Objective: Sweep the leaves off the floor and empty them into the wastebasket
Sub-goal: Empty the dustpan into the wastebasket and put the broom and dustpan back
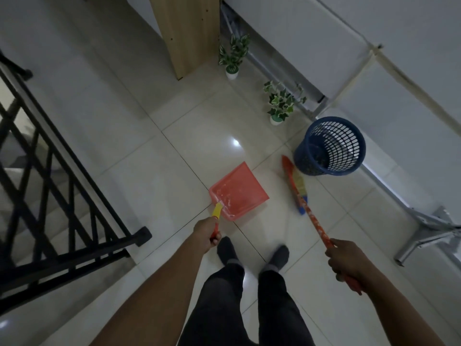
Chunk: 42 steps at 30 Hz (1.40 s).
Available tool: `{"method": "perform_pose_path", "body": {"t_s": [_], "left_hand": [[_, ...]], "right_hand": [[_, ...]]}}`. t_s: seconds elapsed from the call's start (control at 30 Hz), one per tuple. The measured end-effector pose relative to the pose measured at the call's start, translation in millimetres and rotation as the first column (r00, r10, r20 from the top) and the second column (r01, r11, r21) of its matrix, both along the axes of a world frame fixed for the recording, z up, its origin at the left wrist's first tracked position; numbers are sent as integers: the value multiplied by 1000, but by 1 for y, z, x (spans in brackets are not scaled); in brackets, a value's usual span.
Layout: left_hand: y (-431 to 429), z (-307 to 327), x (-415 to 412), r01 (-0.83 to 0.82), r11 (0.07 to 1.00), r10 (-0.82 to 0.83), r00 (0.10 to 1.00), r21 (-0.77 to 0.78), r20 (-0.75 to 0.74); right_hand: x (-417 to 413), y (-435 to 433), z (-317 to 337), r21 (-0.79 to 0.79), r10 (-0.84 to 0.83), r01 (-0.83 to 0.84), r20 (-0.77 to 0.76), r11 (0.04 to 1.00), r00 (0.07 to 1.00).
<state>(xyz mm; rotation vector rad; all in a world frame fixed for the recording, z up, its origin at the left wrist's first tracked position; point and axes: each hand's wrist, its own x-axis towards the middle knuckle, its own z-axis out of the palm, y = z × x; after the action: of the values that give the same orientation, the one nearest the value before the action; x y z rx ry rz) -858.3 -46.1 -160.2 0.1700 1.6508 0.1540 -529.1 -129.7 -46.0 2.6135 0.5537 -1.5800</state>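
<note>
On the pale tiled floor ahead of the person's feet, the red dustpan is lying flat with its open mouth pointing far and slightly left, and its yellow-and-red handle is running back near-left into the left hand. The fingers of that hand are wrapping closed around the handle. The right hand is closing its fingers around the red patterned shaft of the broom, which is slanting from near-right to far-left; the multicoloured bristle head is resting on the floor between the dustpan and the blue wastebasket.

No leaves are showing on the floor or in the dustpan; the picture is dim and blurred, so small debris cannot be ruled out. Dark matter appears to be lying inside the wastebasket, though what it is cannot be told.

Governing relation: the wastebasket is standing to the far right of the dustpan, with the broom head lying just beside its near-left wall. The right hand is the nearer to the wastebasket, but it is the left hand that is carrying the dustpan, so any tipping, in this inspector's judgement, is calling for the left arm to reach rightward across the broom's long axis.

Two small potted plants are standing far of the wastebasket, and a black railing is bordering the left
</note>
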Motion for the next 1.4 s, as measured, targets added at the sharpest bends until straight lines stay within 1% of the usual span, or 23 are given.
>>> {"method": "perform_pose_path", "body": {"t_s": [0.07, 0.2, 0.37, 0.53, 0.7, 0.9, 0.97, 1.13, 1.2, 1.27, 1.33, 1.4], "left_hand": [[-2, -2, -5, -26, 1000, 26, 1000, -6, -5], [-7, 1, -8, -78, 997, 78, 997, -16, -7], [-11, 12, -15, -147, 989, 147, 988, -10, -38], [-23, 25, -28, -225, 974, 223, 973, -16, -63], [-28, 35, -45, -306, 952, 304, 949, -16, -81], [-38, 43, -68, -401, 916, 400, 916, -3, -27], [-43, 44, -76, -416, 910, 415, 910, -4, -15], [-51, 45, -96, -450, 893, 450, 893, 5, -8], [-52, 44, -103, -464, 886, 464, 886, 16, -2], [-52, 43, -110, -479, 878, 479, 878, 23, -2], [-52, 40, -114, -494, 869, 494, 869, 28, -11], [-51, 38, -118, -507, 861, 508, 861, 30, -22]], "right_hand": [[-14, 13, 3, 9, 10, -10, -34, 1000, 999], [-39, 38, 8, 30, 91, -89, -85, 996, 992], [-62, 61, 12, 92, 241, -231, -123, 969, 963], [-79, 79, 18, 115, 408, -396, -117, 911, 905], [-99, 91, 33, 184, 513, -497, -55, 848, 856], [-131, 111, 49, 220, 616, -606, 32, 764, 787], [-140, 119, 51, 238, 610, -598, 27, 765, 792], [-161, 133, 53, 271, 537, -500, -79, 822, 840], [-168, 135, 54, 276, 476, -426, -151, 862, 866], [-172, 138, 55, 261, 381, -319, -241, 911, 893], [-175, 140, 55, 243, 322, -254, -305, 936, 896], [-177, 142, 53, 240, 301, -226, -350, 944, 887]]}}
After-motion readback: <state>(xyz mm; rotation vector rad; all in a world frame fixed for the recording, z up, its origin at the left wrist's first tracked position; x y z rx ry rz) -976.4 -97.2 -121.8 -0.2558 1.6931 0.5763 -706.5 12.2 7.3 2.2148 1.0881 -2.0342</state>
